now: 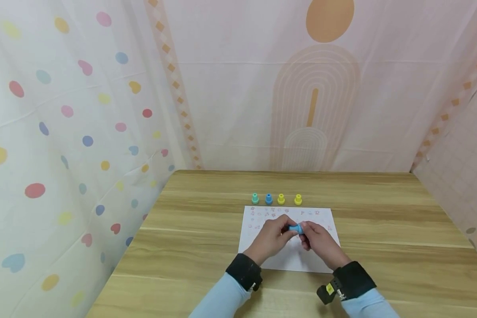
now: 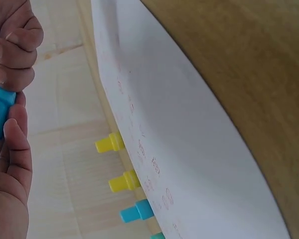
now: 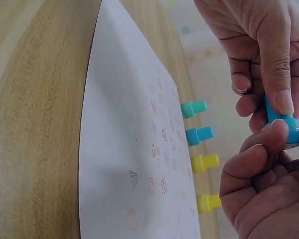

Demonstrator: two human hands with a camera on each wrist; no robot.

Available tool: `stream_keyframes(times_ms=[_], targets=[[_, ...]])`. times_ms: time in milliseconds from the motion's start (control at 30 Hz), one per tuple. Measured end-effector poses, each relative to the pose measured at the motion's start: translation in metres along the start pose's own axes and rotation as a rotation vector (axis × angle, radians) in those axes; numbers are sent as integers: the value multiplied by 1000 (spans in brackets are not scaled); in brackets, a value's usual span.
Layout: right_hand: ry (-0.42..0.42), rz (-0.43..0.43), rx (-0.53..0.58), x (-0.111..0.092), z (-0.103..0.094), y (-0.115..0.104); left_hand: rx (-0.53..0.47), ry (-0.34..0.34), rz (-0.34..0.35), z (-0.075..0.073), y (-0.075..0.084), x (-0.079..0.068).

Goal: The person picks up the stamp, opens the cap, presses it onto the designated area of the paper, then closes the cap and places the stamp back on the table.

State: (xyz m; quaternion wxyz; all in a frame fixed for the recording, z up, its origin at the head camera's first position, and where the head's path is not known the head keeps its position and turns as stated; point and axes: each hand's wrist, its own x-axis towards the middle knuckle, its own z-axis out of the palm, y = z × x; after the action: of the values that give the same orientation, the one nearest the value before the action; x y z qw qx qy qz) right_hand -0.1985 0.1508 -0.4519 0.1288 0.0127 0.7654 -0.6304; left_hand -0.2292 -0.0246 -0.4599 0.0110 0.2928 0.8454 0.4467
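Observation:
Both hands meet over a white sheet of paper (image 1: 290,258) with a light-blue stamp (image 1: 296,229) between them. My left hand (image 1: 272,236) grips the narrower body of the stamp, thumb laid along it, as seen in the right wrist view. With fingertips and thumb, my right hand (image 1: 321,242) pinches the wider end (image 3: 293,130). The stamp lies tilted sideways, partly hidden by fingers. Small red and purplish prints (image 3: 155,152) cover part of the paper.
Along the paper's far edge stand a teal stamp (image 1: 255,198), a blue stamp (image 1: 268,199) and two yellow stamps, one (image 1: 281,199) left of the other (image 1: 298,199). All are on the wooden table (image 1: 198,229). Patterned curtains (image 1: 230,110) hang behind and beside it.

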Motion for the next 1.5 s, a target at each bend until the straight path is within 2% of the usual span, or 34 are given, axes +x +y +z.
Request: stream_keyframes(times_ms=[200, 300, 500, 867, 1067, 1300, 1500], targets=[[7, 11, 73, 3, -5, 2, -86, 3, -99, -5, -1, 2], [9, 9, 83, 2, -7, 2, -101, 11, -119, -8, -1, 2], [28, 5, 52, 0, -8, -1, -45, 22, -99, -14, -4, 3], [63, 39, 31, -3, -13, -5, 10, 1, -147, -17, -9, 2], [80, 42, 7, -5, -14, -5, 77, -21, -142, -16, -12, 2], [98, 54, -15, -5, -15, -2, 147, -71, -139, -14, -13, 1], [106, 61, -34, -6, -15, 1, 244, -147, -149, -11, -12, 1]])
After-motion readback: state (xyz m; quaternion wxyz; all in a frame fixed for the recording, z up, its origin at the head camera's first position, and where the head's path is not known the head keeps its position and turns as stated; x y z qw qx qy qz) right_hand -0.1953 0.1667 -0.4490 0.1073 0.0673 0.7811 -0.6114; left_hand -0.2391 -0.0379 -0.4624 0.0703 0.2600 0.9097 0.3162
